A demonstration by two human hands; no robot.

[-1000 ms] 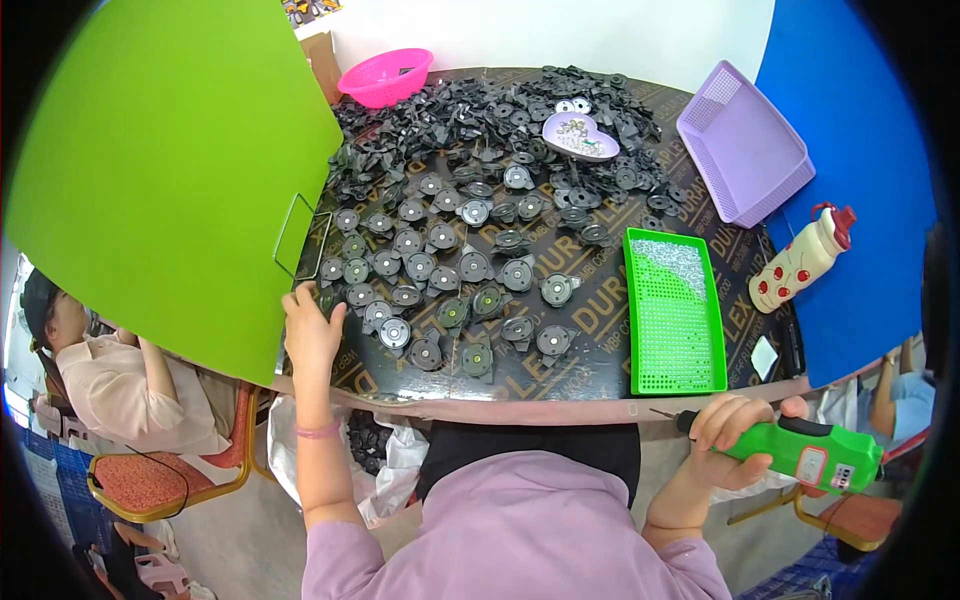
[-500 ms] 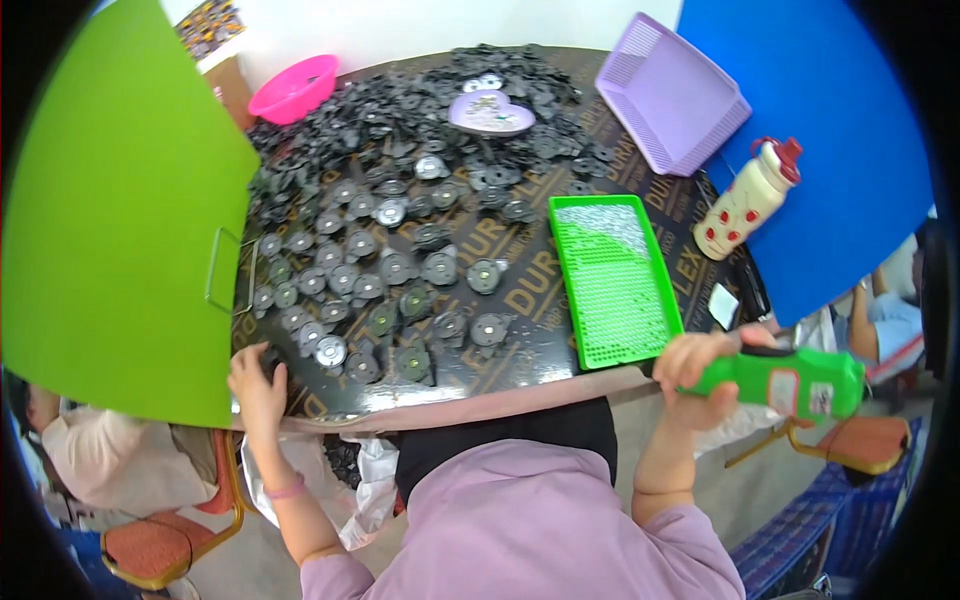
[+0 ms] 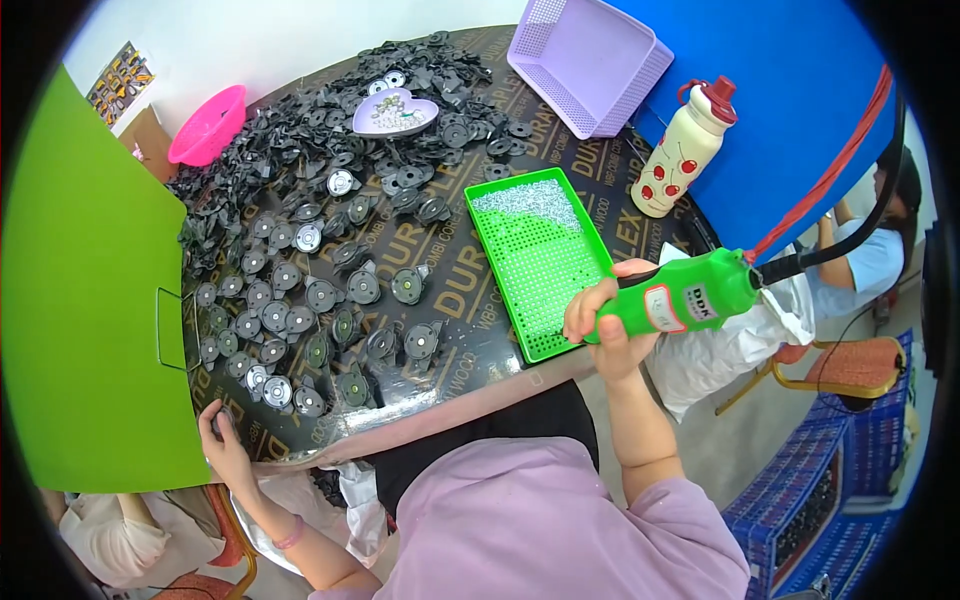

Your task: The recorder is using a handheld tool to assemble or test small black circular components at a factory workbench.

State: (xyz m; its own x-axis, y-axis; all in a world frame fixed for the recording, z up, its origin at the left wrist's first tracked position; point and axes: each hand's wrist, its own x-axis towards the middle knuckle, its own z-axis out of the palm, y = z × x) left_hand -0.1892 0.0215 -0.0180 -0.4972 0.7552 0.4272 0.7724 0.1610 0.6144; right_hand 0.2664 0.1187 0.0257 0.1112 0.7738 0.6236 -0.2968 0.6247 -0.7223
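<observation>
My right hand [image 3: 612,335] grips a green electric screwdriver [image 3: 680,293] whose cord leads off to the upper right. It is held above the near right corner of a green perforated tray [image 3: 568,252]; the tool's tip is hidden by my fingers. Small silvery screws [image 3: 535,200] cover the tray's far end. At the table's left front edge, my left hand [image 3: 226,450] pinches a small dark part [image 3: 223,422], mostly hidden by the fingers. Several black round assemblies [image 3: 363,284] with metal centres lie between my hands, some showing silver discs [image 3: 277,391].
Behind them spreads a heap of black parts [image 3: 290,135], with a lilac heart-shaped dish [image 3: 398,131] on it. A pink basin [image 3: 208,125], lilac basket [image 3: 590,65] and cream bottle [image 3: 683,150] stand around. Green [image 3: 90,300] and blue [image 3: 770,130] panels flank the table.
The view has turned, shifting the table leftward. My right hand has brought the screwdriver closer over the tray's near corner. My left hand stays at the left front edge.
</observation>
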